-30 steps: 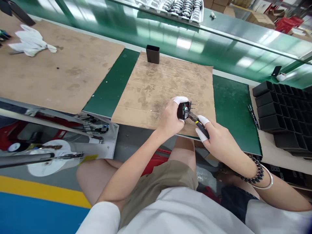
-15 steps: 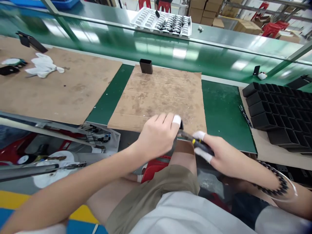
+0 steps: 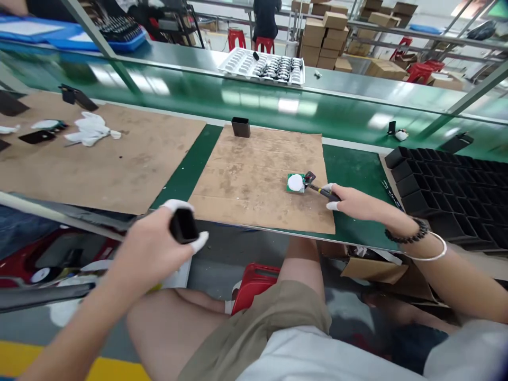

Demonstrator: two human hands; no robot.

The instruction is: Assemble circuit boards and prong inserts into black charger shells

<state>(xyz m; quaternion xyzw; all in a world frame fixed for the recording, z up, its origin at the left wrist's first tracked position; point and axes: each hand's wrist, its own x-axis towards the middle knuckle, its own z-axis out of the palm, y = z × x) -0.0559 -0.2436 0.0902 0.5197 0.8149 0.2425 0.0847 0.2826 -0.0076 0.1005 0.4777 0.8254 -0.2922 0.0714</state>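
Observation:
My left hand (image 3: 159,241), with white finger cots, is closed round a black rectangular housing (image 3: 184,225), its open end facing up. It hangs off the front edge of the bench, left of my knee. My right hand (image 3: 351,201) grips dark pliers (image 3: 323,192) with yellow marks. Their tips touch a small dark part (image 3: 309,177) beside a green circuit board (image 3: 296,183) with a white round piece on it. The board is at the right side of the middle cardboard sheet (image 3: 254,169); whether the pliers' jaws clamp the part is too small to tell.
Another black housing (image 3: 241,127) stands at the sheet's far edge. Many black housings (image 3: 448,190) are stacked at right. A white glove (image 3: 93,128) lies on the left cardboard. Beyond the partition is a white tray (image 3: 262,66) of parts. A red stool (image 3: 254,286) is below.
My hands have moved apart. The left carried the housing left; the right moved forward over the cardboard with the pliers. The green board with its white piece now shows on the cardboard.

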